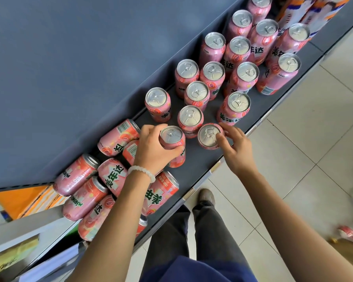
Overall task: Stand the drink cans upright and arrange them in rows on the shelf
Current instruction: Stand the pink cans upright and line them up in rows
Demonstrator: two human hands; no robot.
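I see my left hand wrapped around a pink metal drink can, fingers curled on its side. The can stands up on the dark grey metal shelf. My right hand touches a second pink can just beside it, with bent fingertips on its silver top and the thumb at its far rim. Behind them, many pink cans stand up in rows. To the left, a pile of pink cans lying on their sides rests on the shelf. A white bead bracelet is on my left wrist.
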